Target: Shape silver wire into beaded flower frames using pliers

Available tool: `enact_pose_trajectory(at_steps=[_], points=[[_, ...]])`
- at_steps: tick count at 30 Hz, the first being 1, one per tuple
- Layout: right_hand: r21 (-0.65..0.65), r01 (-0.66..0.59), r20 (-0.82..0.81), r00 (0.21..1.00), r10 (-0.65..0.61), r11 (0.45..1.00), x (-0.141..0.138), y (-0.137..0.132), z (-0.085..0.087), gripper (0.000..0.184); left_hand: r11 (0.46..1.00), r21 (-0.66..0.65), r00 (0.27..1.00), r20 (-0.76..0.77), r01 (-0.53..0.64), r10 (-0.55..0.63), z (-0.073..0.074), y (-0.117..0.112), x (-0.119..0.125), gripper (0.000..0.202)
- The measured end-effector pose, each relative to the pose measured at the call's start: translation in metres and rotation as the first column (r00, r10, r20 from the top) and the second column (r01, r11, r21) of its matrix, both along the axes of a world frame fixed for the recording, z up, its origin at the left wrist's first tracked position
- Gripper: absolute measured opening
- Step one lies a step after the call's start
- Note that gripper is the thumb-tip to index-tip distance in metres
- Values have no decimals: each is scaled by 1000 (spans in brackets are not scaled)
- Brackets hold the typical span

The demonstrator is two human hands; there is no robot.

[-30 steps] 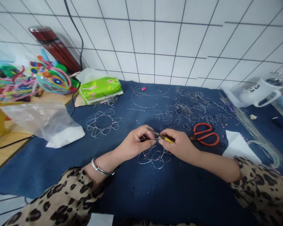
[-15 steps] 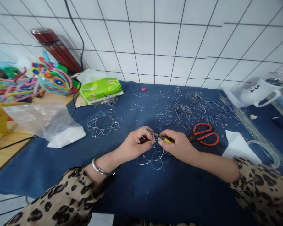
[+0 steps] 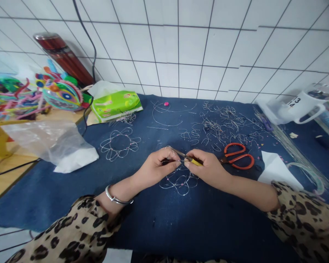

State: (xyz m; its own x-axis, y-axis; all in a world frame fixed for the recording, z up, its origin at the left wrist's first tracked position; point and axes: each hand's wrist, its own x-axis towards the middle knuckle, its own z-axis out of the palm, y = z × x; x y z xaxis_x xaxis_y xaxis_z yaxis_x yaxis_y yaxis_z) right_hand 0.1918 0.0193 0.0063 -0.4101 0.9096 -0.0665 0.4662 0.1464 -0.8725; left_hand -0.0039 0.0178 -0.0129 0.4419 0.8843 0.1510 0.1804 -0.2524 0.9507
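My left hand (image 3: pixel 161 162) pinches a piece of thin silver wire between thumb and fingertips. A flower-shaped wire frame (image 3: pixel 178 183) with small pink beads hangs or lies just below both hands, its loops partly hidden by my fingers. Closed round a yellow-handled tool, my right hand (image 3: pixel 208 166) meets the left at the wire. That tool looks like slim pliers (image 3: pixel 195 162); their dark, narrow jaws point left over my left fingertips. A second wire flower frame (image 3: pixel 120 144) rests flat on the blue cloth to the left. Red-handled scissors (image 3: pixel 238 156) lie beside my right hand.
Cut wire bits (image 3: pixel 216 126) litter the blue cloth (image 3: pixel 208 226). At the back left are a green tissue pack (image 3: pixel 116 104) and a dark red flask (image 3: pixel 65 56). A plastic bag (image 3: pixel 52 142) lies left; a white mug (image 3: pixel 304 106) and long straight wires (image 3: pixel 298 153) are right.
Both hands keep nearly the same place and grip. The wire frame below them has turned slightly, and the view has shifted a little.
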Motion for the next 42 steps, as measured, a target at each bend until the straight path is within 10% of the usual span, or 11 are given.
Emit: enact_pose_trajectory(at_steps=[30, 42], points=[[-71, -77, -38, 996, 75, 994, 6, 2, 6, 12, 998, -68, 998, -59, 12, -16, -1, 3, -7, 7], [15, -96, 185, 979, 92, 995, 29, 25, 16, 20, 998, -65, 993, -115, -21, 13, 4, 7, -15, 9]])
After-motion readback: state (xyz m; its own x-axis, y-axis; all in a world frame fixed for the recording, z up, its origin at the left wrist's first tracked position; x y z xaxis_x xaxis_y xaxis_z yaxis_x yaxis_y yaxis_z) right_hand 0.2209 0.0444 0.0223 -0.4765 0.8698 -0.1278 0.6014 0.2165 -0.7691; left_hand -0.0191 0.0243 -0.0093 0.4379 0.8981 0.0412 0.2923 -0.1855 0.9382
